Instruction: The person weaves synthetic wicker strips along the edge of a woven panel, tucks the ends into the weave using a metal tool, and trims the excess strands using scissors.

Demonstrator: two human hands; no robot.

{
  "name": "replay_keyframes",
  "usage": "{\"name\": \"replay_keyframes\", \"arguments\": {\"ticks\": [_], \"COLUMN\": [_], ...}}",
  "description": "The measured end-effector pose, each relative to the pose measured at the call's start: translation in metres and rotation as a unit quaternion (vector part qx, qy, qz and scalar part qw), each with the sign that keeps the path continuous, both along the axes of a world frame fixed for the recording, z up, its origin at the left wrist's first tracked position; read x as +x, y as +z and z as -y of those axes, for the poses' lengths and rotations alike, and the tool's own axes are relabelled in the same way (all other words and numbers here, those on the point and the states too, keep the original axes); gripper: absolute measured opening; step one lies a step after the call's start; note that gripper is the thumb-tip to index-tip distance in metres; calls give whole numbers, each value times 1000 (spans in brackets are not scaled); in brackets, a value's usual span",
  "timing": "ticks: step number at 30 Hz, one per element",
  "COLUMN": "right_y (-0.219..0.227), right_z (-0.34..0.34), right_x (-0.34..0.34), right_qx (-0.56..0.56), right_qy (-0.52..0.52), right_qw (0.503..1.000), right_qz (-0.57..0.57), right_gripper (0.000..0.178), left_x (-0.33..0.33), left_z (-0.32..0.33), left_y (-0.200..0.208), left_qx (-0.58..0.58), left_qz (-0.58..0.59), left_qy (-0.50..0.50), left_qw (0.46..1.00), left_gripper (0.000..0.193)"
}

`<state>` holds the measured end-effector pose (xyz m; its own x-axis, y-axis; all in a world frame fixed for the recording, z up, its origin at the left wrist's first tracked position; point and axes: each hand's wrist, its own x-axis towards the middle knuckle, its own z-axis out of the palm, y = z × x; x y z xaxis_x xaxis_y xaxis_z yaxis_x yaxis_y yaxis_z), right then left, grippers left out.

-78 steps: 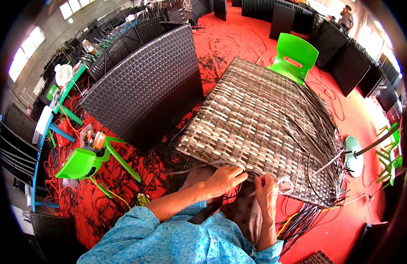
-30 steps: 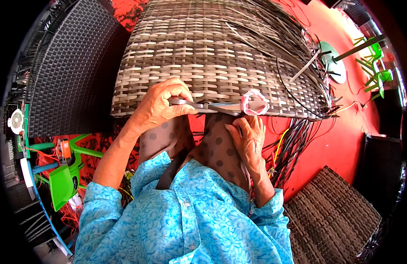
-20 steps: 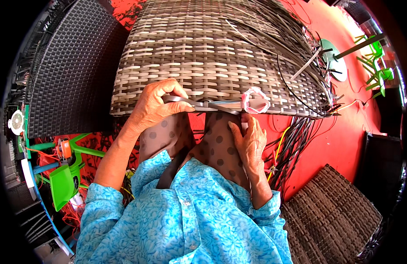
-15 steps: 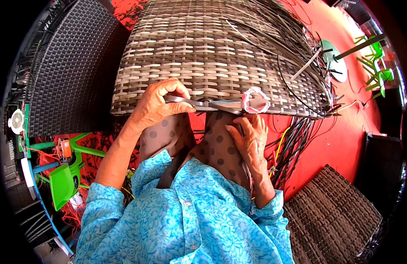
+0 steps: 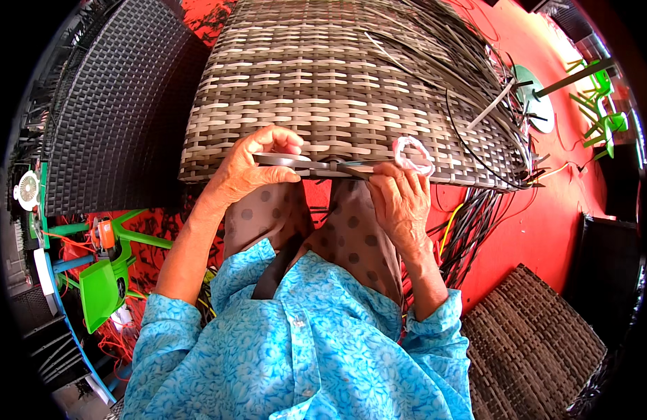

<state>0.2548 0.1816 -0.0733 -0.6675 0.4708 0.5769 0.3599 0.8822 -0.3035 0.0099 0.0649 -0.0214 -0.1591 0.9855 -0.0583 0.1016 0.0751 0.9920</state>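
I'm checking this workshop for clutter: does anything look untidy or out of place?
Loose strips sprawl across the right side of the woven panel, crossing at uneven angles against its regular weave. Red-orange cords lie tangled at the left, near the green chair. No spill is visible.

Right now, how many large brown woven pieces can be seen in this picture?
2: the front woven piece, with its near edge at the left hand and right hand, and the second woven piece, at the picture's lower right. Others may be hidden.
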Motion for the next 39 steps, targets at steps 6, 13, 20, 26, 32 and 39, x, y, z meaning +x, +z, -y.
{"name": "replay_keyframes", "arguments": {"ticks": [6,13,20,26,32,39], "right_y": [7,8,-16,19,38,48], "right_z": [13,-29,-57,-57,-65,-102], "right_x": [3,73,199,108,18,45], "right_qx": [-368,-416,-364,-79,-147,-348], "right_qy": [4,-114,-173,-145,49,59], "right_qw": [928,897,911,986,975,921], "right_qz": [-56,-94,90,23,162,165], "right_gripper": [9,6,12,24,22,19], "left_x": [0,-3,3,17,19,18], "left_z": [-1,6,5,5,4,6], "left_y": [-12,-29,-26,-31,-34,-31], "left_qx": [15,27,93,141,152,131], "left_qz": [32,-23,-245,-412,-477,-431], "left_qy": [4,45,8,-5,-35,3], "left_qw": [999,998,965,900,865,893], "left_gripper": [61,58,29,38,45,54]}}
